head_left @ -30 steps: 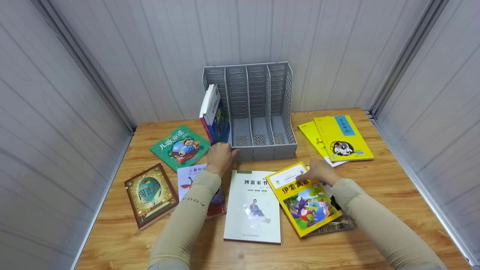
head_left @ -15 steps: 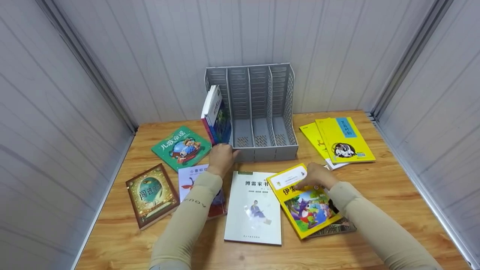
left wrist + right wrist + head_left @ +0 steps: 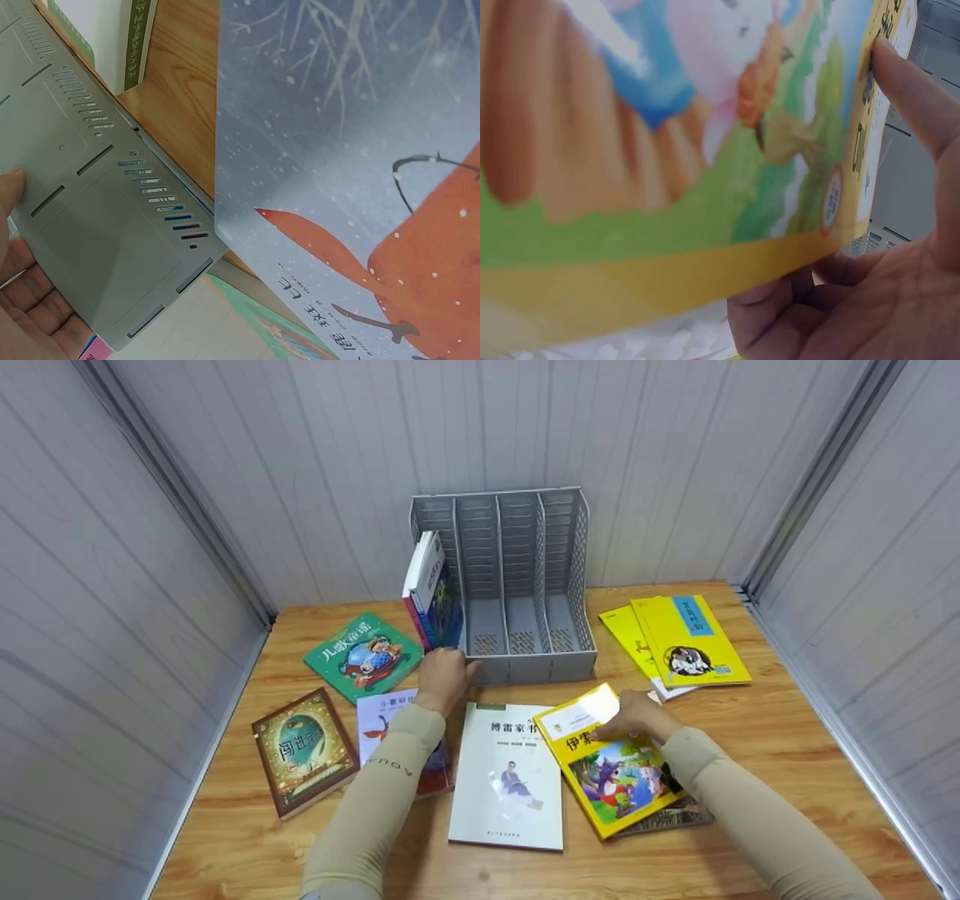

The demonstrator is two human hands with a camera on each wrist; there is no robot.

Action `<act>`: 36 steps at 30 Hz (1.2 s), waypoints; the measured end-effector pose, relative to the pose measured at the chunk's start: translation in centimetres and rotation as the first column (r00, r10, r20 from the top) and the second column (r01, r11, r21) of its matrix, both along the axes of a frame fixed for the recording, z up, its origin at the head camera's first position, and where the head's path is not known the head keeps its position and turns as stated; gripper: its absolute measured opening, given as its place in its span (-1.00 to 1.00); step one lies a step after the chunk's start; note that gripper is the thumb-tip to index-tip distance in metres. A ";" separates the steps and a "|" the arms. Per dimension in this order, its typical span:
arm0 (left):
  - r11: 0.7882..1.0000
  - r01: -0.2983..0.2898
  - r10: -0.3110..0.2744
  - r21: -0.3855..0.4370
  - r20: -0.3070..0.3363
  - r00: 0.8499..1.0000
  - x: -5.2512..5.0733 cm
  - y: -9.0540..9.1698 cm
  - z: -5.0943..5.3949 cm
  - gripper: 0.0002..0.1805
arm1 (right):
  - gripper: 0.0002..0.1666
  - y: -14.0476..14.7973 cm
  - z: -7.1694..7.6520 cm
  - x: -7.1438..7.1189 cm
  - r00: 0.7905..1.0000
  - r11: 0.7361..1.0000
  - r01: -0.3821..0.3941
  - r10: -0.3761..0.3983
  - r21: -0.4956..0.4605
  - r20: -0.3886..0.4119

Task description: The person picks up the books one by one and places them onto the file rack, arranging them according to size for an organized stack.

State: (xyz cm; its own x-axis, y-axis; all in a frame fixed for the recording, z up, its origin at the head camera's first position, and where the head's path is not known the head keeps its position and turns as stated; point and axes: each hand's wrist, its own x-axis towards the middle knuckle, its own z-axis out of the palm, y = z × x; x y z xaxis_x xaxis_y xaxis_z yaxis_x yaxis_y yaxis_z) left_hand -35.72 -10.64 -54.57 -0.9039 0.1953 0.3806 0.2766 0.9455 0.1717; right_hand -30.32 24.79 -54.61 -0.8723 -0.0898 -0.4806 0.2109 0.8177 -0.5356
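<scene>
Both hands are occupied as I watch over the link: the right hand (image 3: pixel 637 716) pinches the upper right part of a yellow picture book (image 3: pixel 619 780), thumb on the cover and fingers beneath, while the left hand (image 3: pixel 442 679) grips the front left corner of the gray rack (image 3: pixel 552 666), though I see its fingertips only partly. What I judge matters most is the direction between book and rack: the book is right of center in the lower half of the frame, its long axis slanting from upper left to lower right, and the rack's compartments are up and to the left of it. The right hand is the nearer one, already on the book. I can't tell whether the cover is fully raised off the dark book (image 3: pixel 679 815) under it. One corner overlaps the white book (image 3: pixel 506 780) to its left. The rack's low front wall is a lip to clear, and upright books (image 3: pixel 442 600) take up the leftmost compartment. Around these on the counter (image 3: pixel 637 870) I count green (image 3: pixel 364 652), brown (image 3: pixel 304 750) and purple (image 3: pixel 379 727) books at left, plus two overlapping yellow booklets (image 3: pixel 712 637) at right.
</scene>
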 end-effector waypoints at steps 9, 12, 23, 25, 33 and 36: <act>1.000 -0.005 0.005 0.012 0.020 1.000 0.0 0.0 -0.1 -0.52 | -0.06 0.3 0.4 0.0 1.000 0.999 0.008 -0.008 -0.039 0.013; 1.000 -0.003 0.003 0.008 0.014 1.000 0.0 0.0 -0.1 -0.53 | -0.24 0.8 0.4 -0.1 1.000 0.993 -0.012 0.015 -0.118 0.019; 0.999 0.005 -0.005 -0.035 -0.011 1.000 0.0 0.0 -0.1 -0.53 | -0.39 2.6 0.2 -0.7 0.994 0.879 -0.055 0.095 -0.473 0.060; 0.999 0.012 -0.012 -0.030 -0.001 1.000 0.0 -0.1 -0.1 -0.54 | -0.40 2.6 0.2 -0.7 0.995 0.871 -0.060 0.094 -0.488 0.046; 0.999 0.036 -0.033 -0.039 0.075 0.997 0.1 -0.3 0.4 -0.60 | -0.40 2.8 0.9 -0.4 0.999 0.813 -0.022 0.041 -0.581 0.019; 0.999 0.039 -0.034 -0.037 0.109 0.993 0.1 -0.4 0.5 -0.62 | -0.33 3.0 1.2 -0.4 0.999 0.784 -0.032 0.033 -0.620 -0.009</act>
